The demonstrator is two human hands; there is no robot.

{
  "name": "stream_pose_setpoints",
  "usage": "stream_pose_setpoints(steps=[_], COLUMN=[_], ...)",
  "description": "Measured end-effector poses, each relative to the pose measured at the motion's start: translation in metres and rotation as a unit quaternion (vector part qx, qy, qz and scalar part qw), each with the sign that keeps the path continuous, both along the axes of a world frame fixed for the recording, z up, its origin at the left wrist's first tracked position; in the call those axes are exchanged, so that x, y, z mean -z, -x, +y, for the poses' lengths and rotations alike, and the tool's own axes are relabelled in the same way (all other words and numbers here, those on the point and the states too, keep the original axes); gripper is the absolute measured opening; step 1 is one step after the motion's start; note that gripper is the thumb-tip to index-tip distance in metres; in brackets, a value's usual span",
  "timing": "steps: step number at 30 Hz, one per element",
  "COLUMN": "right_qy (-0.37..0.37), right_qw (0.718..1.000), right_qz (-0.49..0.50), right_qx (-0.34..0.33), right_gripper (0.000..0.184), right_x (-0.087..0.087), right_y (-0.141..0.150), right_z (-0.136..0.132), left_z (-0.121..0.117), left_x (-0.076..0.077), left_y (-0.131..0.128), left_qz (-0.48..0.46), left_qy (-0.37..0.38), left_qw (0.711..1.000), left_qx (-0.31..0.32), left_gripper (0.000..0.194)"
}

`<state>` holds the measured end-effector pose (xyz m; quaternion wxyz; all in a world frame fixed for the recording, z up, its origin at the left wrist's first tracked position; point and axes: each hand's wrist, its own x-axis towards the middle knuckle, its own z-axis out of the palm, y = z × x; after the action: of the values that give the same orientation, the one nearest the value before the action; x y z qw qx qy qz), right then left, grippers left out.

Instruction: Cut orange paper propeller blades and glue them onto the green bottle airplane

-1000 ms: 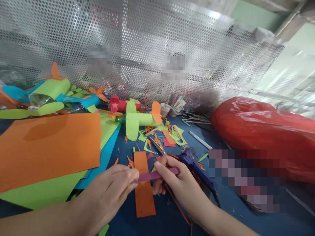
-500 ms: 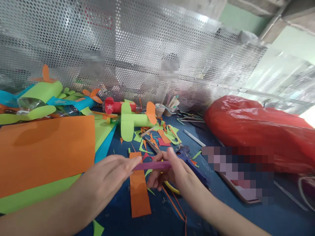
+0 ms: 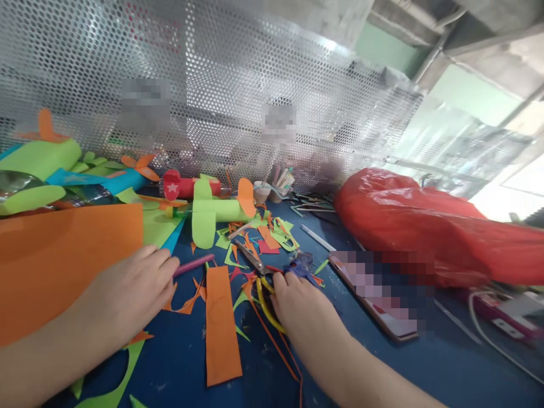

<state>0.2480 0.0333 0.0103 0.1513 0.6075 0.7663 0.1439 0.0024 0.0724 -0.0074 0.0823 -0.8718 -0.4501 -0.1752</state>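
My left hand [image 3: 140, 289] is closed around a slim purple pen [image 3: 195, 264], whose end sticks out to the right past the fingers. My right hand [image 3: 304, 311] is at the scissors [image 3: 251, 258], fingers curled over their red and yellow handles [image 3: 267, 306]; the fingertips are partly hidden. The scissors lie on the table with their blades pointing away to the left. A blue glue gun [image 3: 301, 265] shows just beyond the right knuckles, mostly covered by the hand. An orange paper strip [image 3: 221, 328] with faint outlines lies between my hands.
Orange sheets [image 3: 72, 249] lie at left. Paper-covered bottle planes, one green [image 3: 225, 211] and one red [image 3: 195, 187], stand behind, near paper scraps [image 3: 267, 238]. Cups of pens [image 3: 278, 190] stand by the perforated metal screen [image 3: 238, 85]. A phone [image 3: 374, 294] and red plastic bag [image 3: 416, 226] lie right.
My hands have moved apart. The right hand has let go of the purple pen and come down onto the scissors' handles; the left has carried the pen left. The view has shifted right.
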Motion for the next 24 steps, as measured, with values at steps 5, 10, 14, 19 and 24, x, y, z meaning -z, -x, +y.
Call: stream_pose_setpoints(steps=[5,10,14,19,24], right_qy=[0.011,0.030,0.084,0.145,0.164], right_qw=[0.997,0.980,0.908,0.791,0.641], right_qz=[-0.046,0.195,0.408,0.583,0.739], right_qx=[-0.058,0.001,0.039,0.115,0.125], right_gripper=[0.033,0.013,0.034,0.032,0.033], right_x=[0.001,-0.004,0.002,0.005,-0.007], right_y=[-0.003,-0.007,-0.015,-0.017,-0.014], right_z=[-0.003,0.003,0.011,0.020,0.020], left_z=[-0.001,0.001,0.004,0.015,0.019], left_x=[0.001,0.009,0.012,0.007,0.002], left_y=[-0.001,-0.008,-0.015,-0.025,-0.032], left_qz=[0.042,0.002,-0.020,-0.005,0.020], left_qy=[0.031,0.032,0.078,0.058,0.060], left_qw=[0.998,0.999,0.996,0.997,0.996], left_qx=[-0.018,0.030,0.049,0.042,0.062], left_gripper=[0.034,0.039,0.043,0.064,0.059])
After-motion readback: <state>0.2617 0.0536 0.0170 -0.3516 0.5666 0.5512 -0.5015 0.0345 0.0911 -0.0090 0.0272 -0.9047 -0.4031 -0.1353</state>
